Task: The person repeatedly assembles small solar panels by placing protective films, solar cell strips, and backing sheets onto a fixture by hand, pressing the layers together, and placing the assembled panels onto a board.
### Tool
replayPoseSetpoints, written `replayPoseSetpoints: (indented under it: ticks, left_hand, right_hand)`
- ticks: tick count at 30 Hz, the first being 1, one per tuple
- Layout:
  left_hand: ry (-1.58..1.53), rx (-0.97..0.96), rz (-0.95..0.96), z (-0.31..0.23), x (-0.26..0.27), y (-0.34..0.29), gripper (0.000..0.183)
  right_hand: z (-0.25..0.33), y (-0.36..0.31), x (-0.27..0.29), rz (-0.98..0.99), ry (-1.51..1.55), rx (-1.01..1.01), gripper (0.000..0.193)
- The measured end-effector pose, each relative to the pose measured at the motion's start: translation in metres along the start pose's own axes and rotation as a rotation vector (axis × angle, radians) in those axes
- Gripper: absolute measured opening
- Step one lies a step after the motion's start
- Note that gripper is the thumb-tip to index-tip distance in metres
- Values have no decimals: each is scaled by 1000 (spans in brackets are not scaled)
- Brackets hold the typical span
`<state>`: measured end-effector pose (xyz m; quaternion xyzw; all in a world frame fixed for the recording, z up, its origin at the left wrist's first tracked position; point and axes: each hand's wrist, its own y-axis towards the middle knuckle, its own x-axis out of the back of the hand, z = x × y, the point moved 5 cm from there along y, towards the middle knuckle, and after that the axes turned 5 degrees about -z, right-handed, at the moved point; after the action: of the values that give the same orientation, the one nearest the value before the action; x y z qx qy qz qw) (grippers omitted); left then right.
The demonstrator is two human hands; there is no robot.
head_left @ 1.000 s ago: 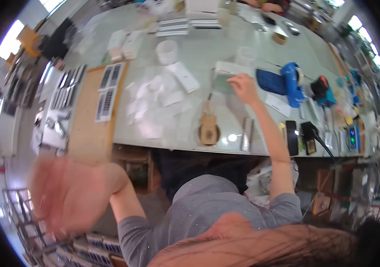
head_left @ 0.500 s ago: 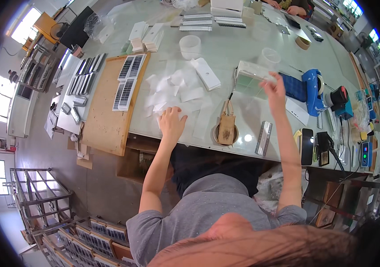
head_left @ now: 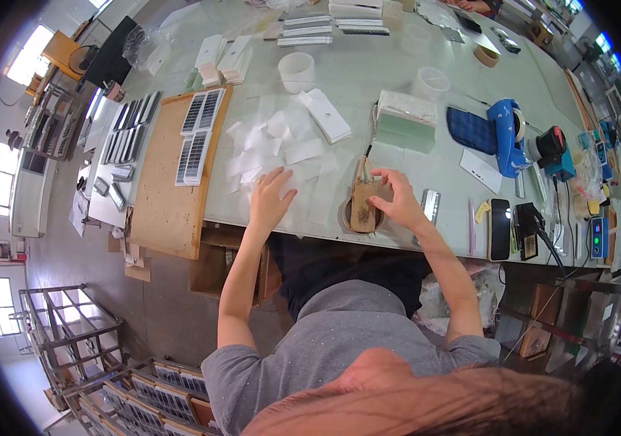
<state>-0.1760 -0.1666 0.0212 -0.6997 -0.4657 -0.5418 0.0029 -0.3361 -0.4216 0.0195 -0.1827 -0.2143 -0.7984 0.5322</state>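
Note:
My left hand (head_left: pixel 270 201) rests with spread fingers at the near edge of a loose pile of thin white translucent sheets (head_left: pixel 281 125). It holds nothing that I can see. Close to the table's front edge, a worn brown block (head_left: pixel 363 207) with a looped strap lies across a round dish (head_left: pixel 345 216). My right hand (head_left: pixel 400 201) is just to its right, thumb and index finger curved apart. The thumb tip overlaps the block's right side; whether it touches cannot be made out. Nothing shows between those fingers.
A stack of white cards (head_left: pixel 327 116) lies beyond the sheets. A clear-sided box (head_left: pixel 405 123), a blue tape dispenser (head_left: pixel 507 138) and a phone (head_left: pixel 499 229) stand to the right. On the left, small solar panels (head_left: pixel 198 138) lie on a wooden board (head_left: pixel 161 196).
My right hand has come down and left from above the clear-sided box to beside the brown block. My left hand stays by the white sheets, and the whole view has shifted slightly.

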Motion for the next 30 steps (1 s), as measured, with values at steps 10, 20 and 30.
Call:
replayPoseSetpoints:
  ticks: [10, 20, 30]
  left_hand:
    - [-933, 482, -87, -53, 5, -19, 28]
    - [-967, 505, 157, -132, -18, -61, 46]
    - [-305, -464, 43, -125, -23, -80, 26]
  right_hand:
    - [56, -1, -7, -51, -140, 189, 36]
    - [23, -10, -11, 48, 210, -173, 15]
    - [7, -7, -8, -219, -128, -10, 19]
